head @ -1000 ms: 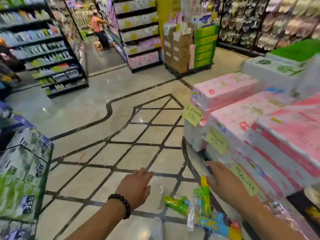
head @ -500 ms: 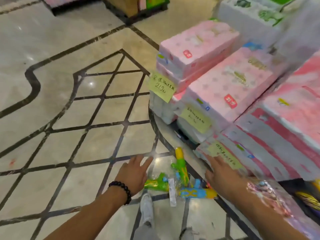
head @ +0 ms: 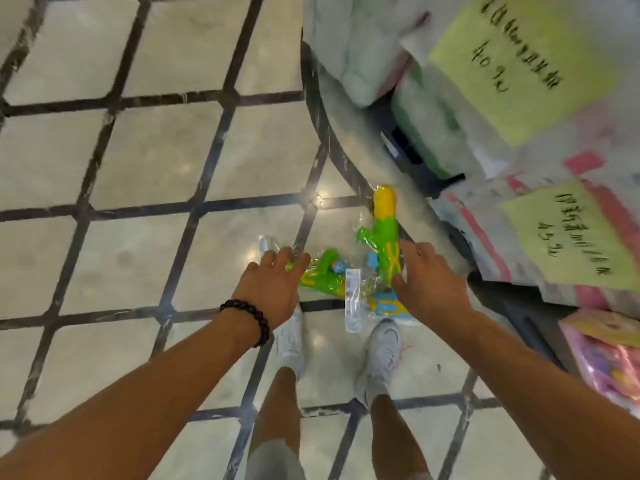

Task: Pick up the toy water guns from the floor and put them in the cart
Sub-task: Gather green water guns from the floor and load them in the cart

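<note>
Handwritten prices are carried by two yellow-green tags on wrapped packs: "40" on the upper tag (head: 519,60), "45" on the lower tag (head: 568,240); the remaining handwriting cannot be read.

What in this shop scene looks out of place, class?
Bagged toy water guns lie loose on the tiled floor beside the stacked goods, not shelved. The left hand and right hand reach for them.

Glossy beige marble floor (head: 145,161) crossed by dark diagonal inlay lines (head: 211,157), ceiling light glinting off it, stacked plastic-wrapped tissue packs (head: 436,133) right of the floor's dark curved border, yellow handwritten price cards (head: 519,67) stuck on them
</note>
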A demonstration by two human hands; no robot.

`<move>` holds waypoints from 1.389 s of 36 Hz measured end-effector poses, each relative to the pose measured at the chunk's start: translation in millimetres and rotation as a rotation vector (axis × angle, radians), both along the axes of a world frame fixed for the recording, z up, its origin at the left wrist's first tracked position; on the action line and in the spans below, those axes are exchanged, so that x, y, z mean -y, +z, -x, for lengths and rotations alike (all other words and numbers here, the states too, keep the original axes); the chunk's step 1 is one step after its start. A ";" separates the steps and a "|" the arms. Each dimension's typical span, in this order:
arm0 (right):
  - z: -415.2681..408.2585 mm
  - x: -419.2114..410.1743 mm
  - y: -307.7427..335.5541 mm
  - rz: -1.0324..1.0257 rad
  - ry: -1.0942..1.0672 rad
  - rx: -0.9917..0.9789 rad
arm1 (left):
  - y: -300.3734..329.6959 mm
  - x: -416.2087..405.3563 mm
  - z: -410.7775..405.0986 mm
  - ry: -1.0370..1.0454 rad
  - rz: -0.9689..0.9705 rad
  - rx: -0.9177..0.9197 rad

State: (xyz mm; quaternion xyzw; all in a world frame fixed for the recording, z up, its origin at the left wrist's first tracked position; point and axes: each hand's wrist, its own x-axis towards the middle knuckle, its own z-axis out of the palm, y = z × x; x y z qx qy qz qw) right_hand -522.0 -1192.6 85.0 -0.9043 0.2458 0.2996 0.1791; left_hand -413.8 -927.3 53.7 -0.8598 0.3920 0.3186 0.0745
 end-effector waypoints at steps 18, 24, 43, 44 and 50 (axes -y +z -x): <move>36.9 21.6 -358.3 0.080 -0.046 -0.036 | -341.0 -3.0 59.9 0.063 -0.139 -0.060; 39.7 28.2 -416.7 0.142 -0.106 0.027 | -399.4 9.9 62.1 0.030 -0.137 -0.022; 47.4 49.1 -447.9 -0.129 -0.333 0.161 | -429.6 18.4 63.9 -0.095 -0.152 0.019; 45.4 48.5 -443.5 -0.123 -0.345 0.164 | -423.7 17.5 62.4 -0.095 -0.161 0.027; 35.3 32.6 -390.0 -0.067 -0.301 0.211 | -365.4 -0.8 48.0 -0.032 -0.187 0.069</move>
